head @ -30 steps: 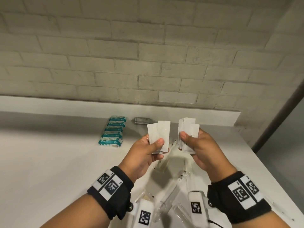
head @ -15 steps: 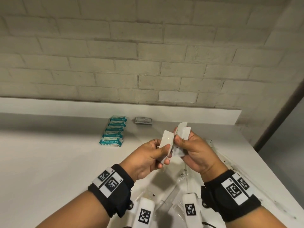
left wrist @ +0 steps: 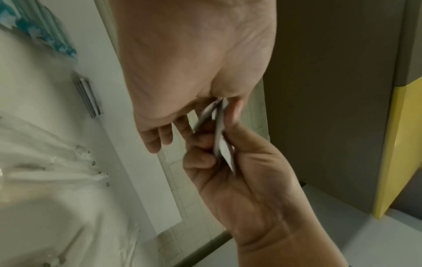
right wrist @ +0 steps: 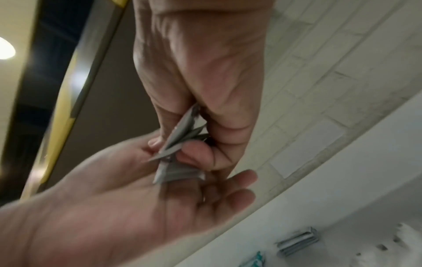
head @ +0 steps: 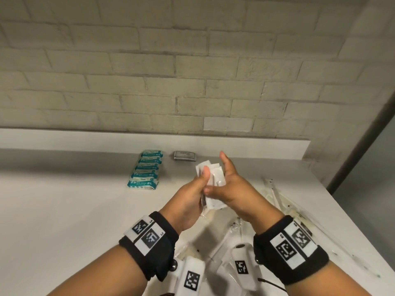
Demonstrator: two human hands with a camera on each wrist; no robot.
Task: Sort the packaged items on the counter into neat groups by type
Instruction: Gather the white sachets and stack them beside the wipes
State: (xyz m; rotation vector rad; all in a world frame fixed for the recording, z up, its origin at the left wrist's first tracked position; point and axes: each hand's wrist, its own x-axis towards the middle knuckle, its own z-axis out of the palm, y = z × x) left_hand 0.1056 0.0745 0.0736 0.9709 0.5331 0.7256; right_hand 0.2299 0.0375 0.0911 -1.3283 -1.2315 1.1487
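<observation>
Over the middle of the white counter, both hands meet around one bundle of small white sachets. My left hand pinches the bundle with its thumb pressed on the front. My right hand cups it from the right, thumb raised and fingertips curled under it. In the left wrist view the sachets stand edge-on between the two hands. In the right wrist view the sachets splay apart between my right fingers and the left palm.
A row of teal packets lies at the back of the counter, with a grey sachet stack to its right. Clear-wrapped syringe-like packs lie under my wrists. Long thin packs lie near the counter's right edge.
A second ago each hand held its own fan of sachets, apart. The hands have come together and the two fans are now one bundle between them.
</observation>
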